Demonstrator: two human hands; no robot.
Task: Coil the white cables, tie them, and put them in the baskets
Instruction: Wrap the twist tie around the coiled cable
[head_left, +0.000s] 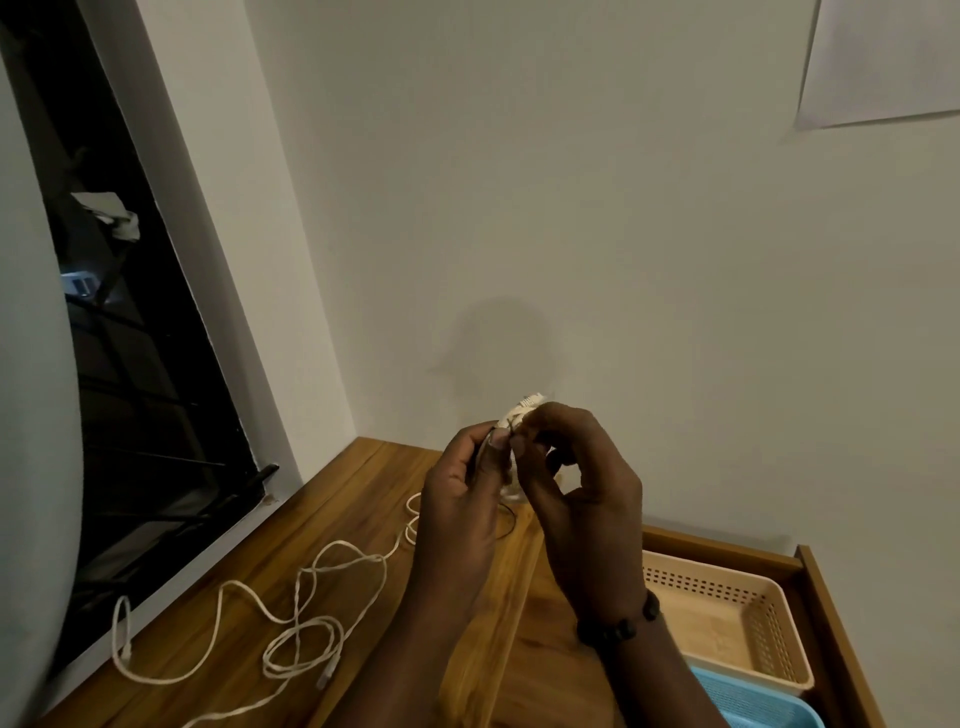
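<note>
My left hand (460, 499) and my right hand (579, 483) are raised together above the wooden table (363, 613), both pinching a small coiled white cable (522, 410) with a connector sticking up at its top. A thin dark tie (511, 519) hangs in a loop below the coil between my hands. Most of the coil is hidden by my fingers. Another white cable (301, 603) lies loose and tangled on the table to the left. A beige perforated basket (727, 618) and a blue basket (763, 704) stand at the right.
A white wall rises behind the table. A dark window (130, 364) runs along the left side. The baskets sit in a lower recess with a wooden rim (831, 623) on the right. A dark beaded bracelet (618, 623) circles my right wrist.
</note>
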